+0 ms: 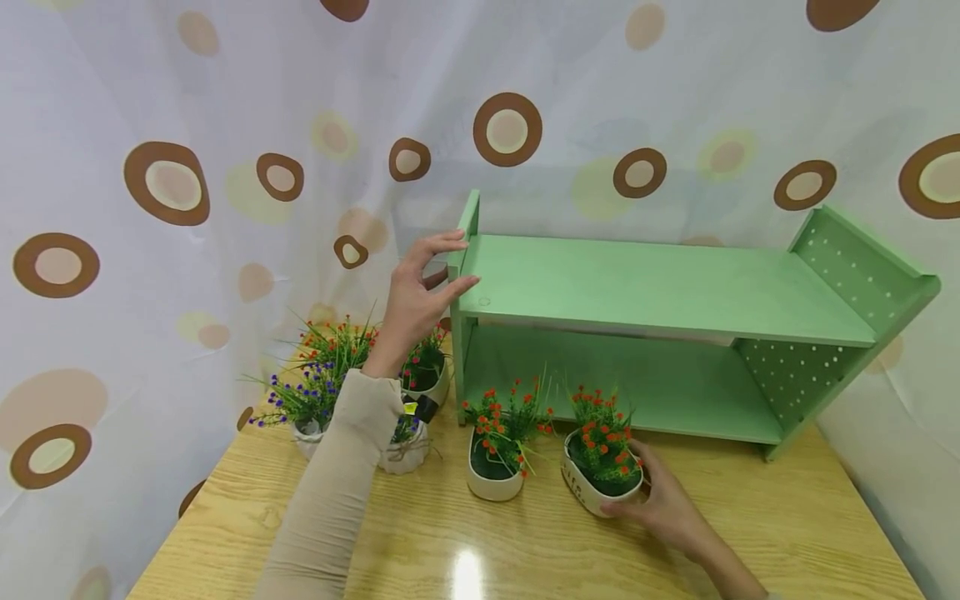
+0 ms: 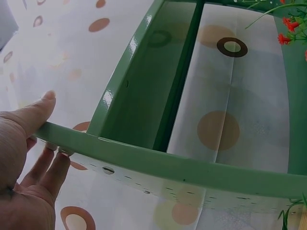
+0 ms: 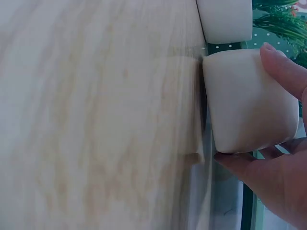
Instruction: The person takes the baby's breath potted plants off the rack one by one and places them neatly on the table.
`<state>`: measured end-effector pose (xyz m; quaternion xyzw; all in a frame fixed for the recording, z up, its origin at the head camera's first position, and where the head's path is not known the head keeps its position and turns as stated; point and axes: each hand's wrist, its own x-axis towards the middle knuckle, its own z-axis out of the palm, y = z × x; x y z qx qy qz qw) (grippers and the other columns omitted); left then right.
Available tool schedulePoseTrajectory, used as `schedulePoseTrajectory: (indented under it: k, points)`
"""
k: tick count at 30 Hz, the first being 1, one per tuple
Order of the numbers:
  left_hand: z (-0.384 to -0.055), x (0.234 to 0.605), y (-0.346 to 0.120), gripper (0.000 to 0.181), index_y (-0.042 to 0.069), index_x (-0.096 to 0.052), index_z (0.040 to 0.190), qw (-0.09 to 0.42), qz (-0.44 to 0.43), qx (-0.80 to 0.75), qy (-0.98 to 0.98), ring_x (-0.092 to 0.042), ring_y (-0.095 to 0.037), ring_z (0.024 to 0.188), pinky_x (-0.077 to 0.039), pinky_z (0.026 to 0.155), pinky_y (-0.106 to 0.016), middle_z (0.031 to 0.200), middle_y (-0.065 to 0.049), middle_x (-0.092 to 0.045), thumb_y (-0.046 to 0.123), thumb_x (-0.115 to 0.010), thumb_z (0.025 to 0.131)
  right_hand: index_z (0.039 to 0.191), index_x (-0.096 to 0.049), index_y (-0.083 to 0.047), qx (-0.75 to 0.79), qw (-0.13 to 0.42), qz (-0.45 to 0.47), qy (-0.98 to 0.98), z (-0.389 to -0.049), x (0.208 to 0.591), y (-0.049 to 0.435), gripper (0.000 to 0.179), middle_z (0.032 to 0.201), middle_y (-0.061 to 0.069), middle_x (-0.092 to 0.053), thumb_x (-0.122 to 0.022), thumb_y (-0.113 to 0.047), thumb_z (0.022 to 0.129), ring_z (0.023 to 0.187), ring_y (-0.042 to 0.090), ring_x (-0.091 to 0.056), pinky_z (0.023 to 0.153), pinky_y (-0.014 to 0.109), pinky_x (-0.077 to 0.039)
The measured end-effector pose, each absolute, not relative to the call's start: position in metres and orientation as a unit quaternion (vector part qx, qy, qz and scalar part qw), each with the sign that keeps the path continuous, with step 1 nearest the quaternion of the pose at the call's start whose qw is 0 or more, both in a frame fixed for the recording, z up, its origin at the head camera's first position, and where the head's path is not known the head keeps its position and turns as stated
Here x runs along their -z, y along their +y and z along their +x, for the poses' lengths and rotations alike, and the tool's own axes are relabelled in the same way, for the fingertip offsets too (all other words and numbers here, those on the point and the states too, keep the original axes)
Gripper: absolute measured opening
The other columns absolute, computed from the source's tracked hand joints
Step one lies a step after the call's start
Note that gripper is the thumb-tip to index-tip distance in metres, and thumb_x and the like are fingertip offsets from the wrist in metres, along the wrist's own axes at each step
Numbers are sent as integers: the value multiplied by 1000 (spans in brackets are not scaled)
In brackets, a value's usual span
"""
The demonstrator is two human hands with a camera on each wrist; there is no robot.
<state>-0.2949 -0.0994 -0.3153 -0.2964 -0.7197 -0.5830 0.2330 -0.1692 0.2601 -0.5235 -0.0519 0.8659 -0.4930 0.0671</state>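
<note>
A green two-tier shelf (image 1: 675,287) stands at the back of the table. My left hand (image 1: 420,287) is at its left side panel (image 2: 144,155), thumb on one side of the panel's end and fingers on the other. At the front, my right hand (image 1: 663,508) grips a white oval flowerpot (image 1: 588,492) with small red flowers, thumb and fingers on opposite sides. The right wrist view shows the pot's smooth wall (image 3: 249,103) between those fingers, its base close to the tabletop. A similar white flowerpot (image 1: 495,486) of red flowers sits to its left.
Several potted plants crowd the table's left side, including purple flowers (image 1: 307,400) and red flowers (image 1: 333,346); my left forearm partly hides them. A patterned curtain (image 1: 300,108) hangs behind. The wooden tabletop (image 1: 420,533) extends in front of the shelf.
</note>
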Motion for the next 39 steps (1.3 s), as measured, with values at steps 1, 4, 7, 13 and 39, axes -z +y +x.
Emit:
schedulePoseTrajectory:
  k: [1, 4, 7, 13, 39]
  points:
    - [-295, 315, -99, 40, -3, -62, 128, 233, -297, 583, -719, -53, -33, 137, -54, 108, -54, 149, -18, -54, -4, -76, 91, 161, -21, -2, 497, 72, -50, 863, -169, 525, 260, 114, 157, 33, -35, -94, -23, 76, 139, 55, -46, 110, 58, -49]
    - [-294, 316, -99, 40, -3, -62, 128, 234, -296, 584, -719, -54, -32, 137, -54, 108, -53, 149, -18, -55, -4, -76, 91, 160, -21, -2, 499, 73, -51, 862, -169, 526, 260, 111, 158, 33, -34, -93, -23, 78, 140, 54, -46, 111, 59, -49]
    - [-295, 316, -99, 40, -3, -62, 128, 234, -296, 585, -718, -54, -32, 137, -54, 108, -53, 149, -17, -55, -4, -76, 91, 158, -24, 0, 489, 64, -59, 868, -170, 526, 259, 107, 157, 32, -38, -92, -25, 79, 140, 50, -47, 111, 58, -48]
    - [-308, 325, -100, 41, -1, -63, 129, 234, -293, 586, -718, -53, -31, 138, -54, 108, -53, 150, -16, -55, -3, -77, 90, 157, -26, 3, 474, 57, -69, 876, -170, 523, 257, 106, 157, 32, -40, -92, -28, 80, 141, 49, -47, 112, 59, -47]
    - [-320, 336, -104, 42, 10, -65, 131, 253, -310, 570, -717, -54, -18, 138, -57, 105, -48, 150, -3, -56, 8, -79, 92, 161, -19, -1, 476, 76, -62, 874, -169, 525, 259, 110, 161, 33, -33, -91, -29, 82, 143, 53, -41, 111, 63, -46]
